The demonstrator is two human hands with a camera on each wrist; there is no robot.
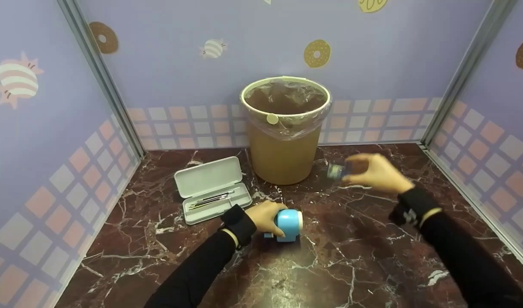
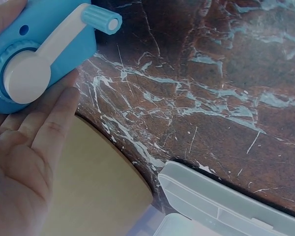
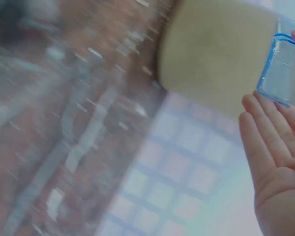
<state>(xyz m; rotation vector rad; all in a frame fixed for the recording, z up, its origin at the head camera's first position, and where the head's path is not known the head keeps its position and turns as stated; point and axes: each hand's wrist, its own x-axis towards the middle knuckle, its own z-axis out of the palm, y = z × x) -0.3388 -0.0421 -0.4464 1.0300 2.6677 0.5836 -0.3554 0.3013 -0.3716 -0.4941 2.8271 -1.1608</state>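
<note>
A blue crank pencil sharpener (image 1: 289,224) is on the marbled table in front of me. My left hand (image 1: 263,216) grips it, thumb on the near side. The left wrist view shows its white crank arm (image 2: 66,37) with a blue knob. Raised over the table to the right, my right hand (image 1: 375,173) pinches a small clear drawer with blue edges (image 3: 278,71) between thumb and fingers. In the head view the drawer (image 1: 336,171) is blurred, with something pale in it, and it tips toward the bin.
A tan bin (image 1: 283,156) with a clear plastic liner stands at the back wall, left of my right hand. Beside it to the left lies an open grey pencil case (image 1: 209,176) with several pencils (image 1: 212,199) inside. Patterned walls enclose the table on three sides.
</note>
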